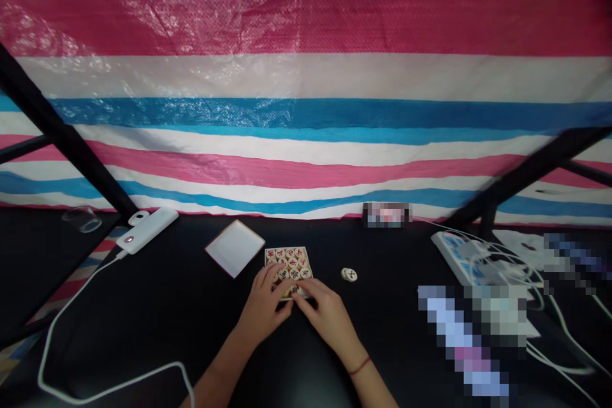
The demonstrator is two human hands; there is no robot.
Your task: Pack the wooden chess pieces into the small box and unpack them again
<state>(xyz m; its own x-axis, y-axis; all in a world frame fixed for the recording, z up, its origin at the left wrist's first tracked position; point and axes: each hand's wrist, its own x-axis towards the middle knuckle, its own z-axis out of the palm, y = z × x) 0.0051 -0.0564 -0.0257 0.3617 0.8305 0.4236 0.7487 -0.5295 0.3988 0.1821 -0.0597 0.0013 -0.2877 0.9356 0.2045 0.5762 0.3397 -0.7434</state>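
On the black table (157,312) before you, the shallow pale box (310,266) holds rows of round cream pieces (294,274) marked in red or black; your left hand (262,306) and right hand (329,308) bend over it, fingers touching, any grip impossible to tell.

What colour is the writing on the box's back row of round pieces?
Red, on cream pieces; the head view shows it.

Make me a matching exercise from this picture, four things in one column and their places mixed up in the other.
Things
1. Box of round pieces
2. Square lid or tray
3. Loose round pieces
4. White device

Places
A. Beside a black bar
B. Right of the box, apart
C. Between box and device
D. Partly under the left hand and right hand

Pairs: 1-D, 2-C, 3-B, 4-A
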